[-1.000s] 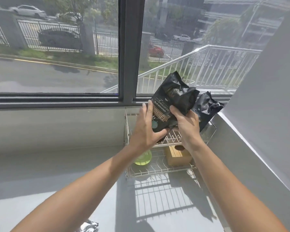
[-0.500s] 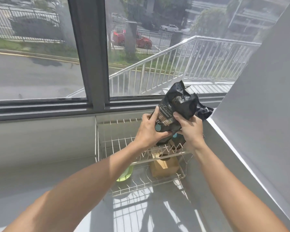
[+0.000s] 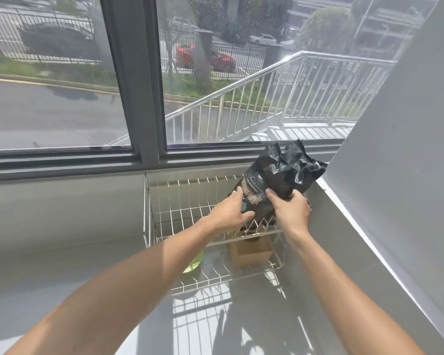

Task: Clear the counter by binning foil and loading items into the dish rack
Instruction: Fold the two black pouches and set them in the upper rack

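A black coffee bag (image 3: 272,183) with pale lettering stands on the upper tier of the two-tier wire dish rack (image 3: 180,203), at its right end by the wall. My left hand (image 3: 228,211) grips the bag's lower left side and my right hand (image 3: 290,210) grips its lower right. A second black bag (image 3: 308,170) leans just behind it, mostly hidden. On the lower tier sit a wooden box (image 3: 251,251) and a green plate (image 3: 194,262), partly covered by my left forearm.
The rack stands on a grey counter (image 3: 62,278) in the corner under a wide window (image 3: 62,85). A grey wall (image 3: 395,188) runs along the right. Sunlight and rack shadows fall on the counter in front of the rack.
The bag has come down from above the rack onto the right end of its upper tier, both hands still on it. The view has shifted right, and the crumpled foil has left the bottom edge.
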